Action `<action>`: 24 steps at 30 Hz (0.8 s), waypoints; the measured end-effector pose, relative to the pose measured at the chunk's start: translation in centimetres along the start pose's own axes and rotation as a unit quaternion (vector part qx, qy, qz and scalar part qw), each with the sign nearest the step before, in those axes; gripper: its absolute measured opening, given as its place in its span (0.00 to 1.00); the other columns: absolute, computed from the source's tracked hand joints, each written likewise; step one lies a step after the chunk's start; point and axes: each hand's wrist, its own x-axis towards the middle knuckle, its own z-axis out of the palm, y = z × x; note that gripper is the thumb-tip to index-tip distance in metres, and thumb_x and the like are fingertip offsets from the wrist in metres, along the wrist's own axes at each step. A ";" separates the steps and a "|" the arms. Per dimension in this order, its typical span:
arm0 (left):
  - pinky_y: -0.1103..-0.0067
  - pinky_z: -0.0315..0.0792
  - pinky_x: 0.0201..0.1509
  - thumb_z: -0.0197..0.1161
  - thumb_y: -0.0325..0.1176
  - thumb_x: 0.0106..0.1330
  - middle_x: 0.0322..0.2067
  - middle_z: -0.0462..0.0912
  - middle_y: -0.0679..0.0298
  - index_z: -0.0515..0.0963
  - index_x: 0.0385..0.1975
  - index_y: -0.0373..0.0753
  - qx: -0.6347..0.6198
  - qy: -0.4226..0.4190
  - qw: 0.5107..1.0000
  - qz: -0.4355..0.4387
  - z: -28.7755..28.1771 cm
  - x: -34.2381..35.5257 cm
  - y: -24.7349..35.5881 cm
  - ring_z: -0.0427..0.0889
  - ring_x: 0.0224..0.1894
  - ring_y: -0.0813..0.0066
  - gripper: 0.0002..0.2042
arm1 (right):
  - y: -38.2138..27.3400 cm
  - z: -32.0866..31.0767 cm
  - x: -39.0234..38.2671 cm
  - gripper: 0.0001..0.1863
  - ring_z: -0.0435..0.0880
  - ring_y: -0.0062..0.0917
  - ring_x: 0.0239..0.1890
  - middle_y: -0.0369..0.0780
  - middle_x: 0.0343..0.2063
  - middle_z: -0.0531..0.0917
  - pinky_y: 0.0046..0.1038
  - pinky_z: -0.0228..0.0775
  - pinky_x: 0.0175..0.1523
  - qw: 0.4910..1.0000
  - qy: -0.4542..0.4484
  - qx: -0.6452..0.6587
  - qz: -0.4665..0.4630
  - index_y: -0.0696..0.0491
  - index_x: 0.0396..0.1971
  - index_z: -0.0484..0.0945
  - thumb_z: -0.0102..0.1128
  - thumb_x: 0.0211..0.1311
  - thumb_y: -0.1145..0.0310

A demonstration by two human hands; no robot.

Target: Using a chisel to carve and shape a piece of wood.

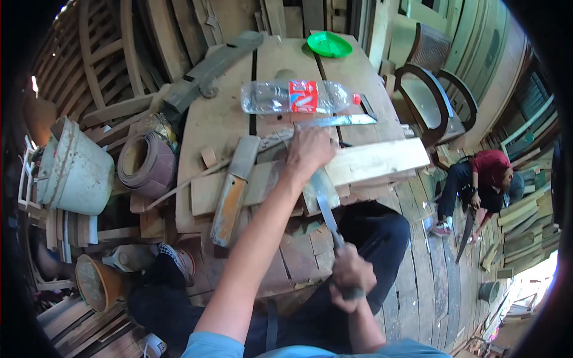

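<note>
My left hand (pixel 310 149) is closed over a short wooden piece (pixel 316 194) on the workbench (pixel 209 128), its fingertips partly hidden. In my right hand (pixel 353 271), fingers wrap round the handle of a narrow metal blade (pixel 326 216); whether it is a knife or a file I cannot tell. The blade's tip touches or nearly touches that wooden piece. A pale board (pixel 382 160) lies just right of my left hand. Beyond the hand rests an L-shaped metal square (pixel 346 120). A broad, rust-stained flat tool (pixel 230 200) lies left of my forearm.
A plastic bottle (pixel 271 97) lies across the bench, with a green dish (pixel 329 45) behind it. At left are a white bucket (pixel 83 173), a sandpaper roll (pixel 148 166) and an orange bucket (pixel 98 283). A chair (pixel 427 98) and a crouching person (pixel 490 170) holding a saw are at right.
</note>
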 end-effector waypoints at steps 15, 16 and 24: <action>0.61 0.72 0.56 0.59 0.46 0.62 0.38 0.85 0.48 0.84 0.38 0.39 0.025 0.031 0.999 0.011 1.1 0.8 -0.6 0.84 0.45 0.51 0.17 | 2.6 0.1 3.5 0.08 0.78 0.39 0.28 0.42 0.21 0.76 0.49 0.68 0.53 0.998 -0.051 -0.021 -0.003 0.56 0.20 0.73 0.61 0.36 0.73; 0.60 0.73 0.54 0.58 0.49 0.64 0.39 0.85 0.50 0.84 0.39 0.42 0.034 0.035 0.999 -0.007 0.1 0.9 -1.2 0.84 0.46 0.53 0.17 | 2.3 0.3 3.1 0.08 0.77 0.36 0.26 0.42 0.20 0.76 0.49 0.67 0.52 0.998 -0.049 -0.015 -0.020 0.55 0.20 0.72 0.61 0.37 0.71; 0.57 0.74 0.52 0.57 0.38 0.59 0.35 0.85 0.47 0.84 0.31 0.36 0.027 0.077 0.997 -0.001 0.5 1.0 -1.7 0.85 0.42 0.50 0.13 | 1.9 0.5 2.3 0.11 0.74 0.33 0.26 0.39 0.19 0.74 0.47 0.64 0.54 1.000 -0.009 0.023 -0.018 0.54 0.24 0.71 0.63 0.40 0.70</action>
